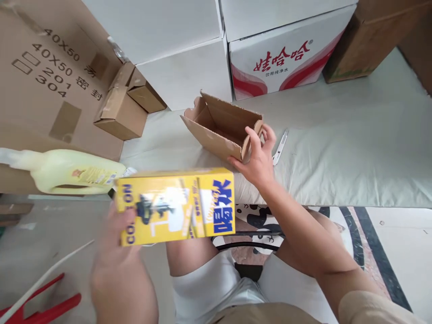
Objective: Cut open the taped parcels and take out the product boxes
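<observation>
The left hand (pixel 116 236), blurred, is closed around the left end of a yellow box (pixel 175 207). The yellow box is held lengthwise across the view, its printed panel facing the camera, in front of the near edge of the surface (pixel 337 153) and over the person's left thigh.

The right hand (pixel 258 162) grips the right end of an open cardboard box (pixel 214 140), with the thumb at the near corner and the fingers spread along the end flap. The open cardboard box rests on the surface, opening upward; the visible part of its interior shows bare brown walls. It is beyond the yellow box and apart from it.

Just to the right of the right hand, a utility knife (pixel 280 147) lies on the surface. A pale yellow bottle (pixel 81 171) is located near the left end of the yellow box.

Along the rear of the surface, from left to right: small brown cartons (pixel 126 105), plain white cartons (pixel 185 72), a white carton with red lettering (pixel 286 67), and a tall brown carton (pixel 361 45).
</observation>
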`<action>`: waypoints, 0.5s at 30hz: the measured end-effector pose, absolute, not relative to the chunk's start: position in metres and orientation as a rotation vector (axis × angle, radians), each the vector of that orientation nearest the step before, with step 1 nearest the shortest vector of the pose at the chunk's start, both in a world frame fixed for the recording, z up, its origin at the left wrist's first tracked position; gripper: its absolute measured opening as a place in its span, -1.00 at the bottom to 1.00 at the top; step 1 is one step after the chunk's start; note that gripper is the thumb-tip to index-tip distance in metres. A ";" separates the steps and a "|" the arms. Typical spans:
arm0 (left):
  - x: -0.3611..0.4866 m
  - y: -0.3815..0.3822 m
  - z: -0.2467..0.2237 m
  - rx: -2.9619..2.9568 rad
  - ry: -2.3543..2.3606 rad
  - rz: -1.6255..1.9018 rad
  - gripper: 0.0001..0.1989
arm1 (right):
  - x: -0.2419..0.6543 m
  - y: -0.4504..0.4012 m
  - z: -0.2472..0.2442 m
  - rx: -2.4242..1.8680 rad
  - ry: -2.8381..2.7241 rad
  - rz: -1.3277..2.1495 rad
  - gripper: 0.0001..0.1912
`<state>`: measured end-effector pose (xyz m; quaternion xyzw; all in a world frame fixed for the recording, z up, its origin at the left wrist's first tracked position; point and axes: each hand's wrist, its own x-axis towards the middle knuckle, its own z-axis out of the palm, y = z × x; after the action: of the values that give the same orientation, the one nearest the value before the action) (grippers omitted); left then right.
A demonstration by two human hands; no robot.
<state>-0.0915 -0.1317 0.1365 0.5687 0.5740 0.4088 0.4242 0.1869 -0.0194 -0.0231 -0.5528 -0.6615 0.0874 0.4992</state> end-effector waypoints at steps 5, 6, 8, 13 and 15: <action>-0.084 -0.159 0.095 0.869 1.437 1.036 -0.28 | 0.164 -0.006 -0.022 -1.205 -1.792 0.680 0.09; -0.085 -0.158 0.091 0.838 1.424 1.016 -0.24 | 0.163 -0.008 -0.019 -1.139 -1.817 0.802 0.05; -0.088 -0.152 0.084 0.802 1.394 0.971 -0.20 | 0.168 -0.016 -0.012 -1.051 -1.778 1.044 -0.12; -0.084 -0.118 0.074 0.808 1.293 0.824 -0.19 | 0.209 -0.045 0.002 -0.830 -1.598 1.728 -0.29; -0.073 -0.099 0.070 0.851 1.208 0.729 -0.20 | 0.227 -0.057 0.004 -0.704 -1.669 2.011 -0.11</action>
<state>-0.0726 -0.0989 0.0695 0.3788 0.5379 0.3248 0.6795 0.2273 -0.0567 0.0037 -0.2541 -0.6021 0.7255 0.2157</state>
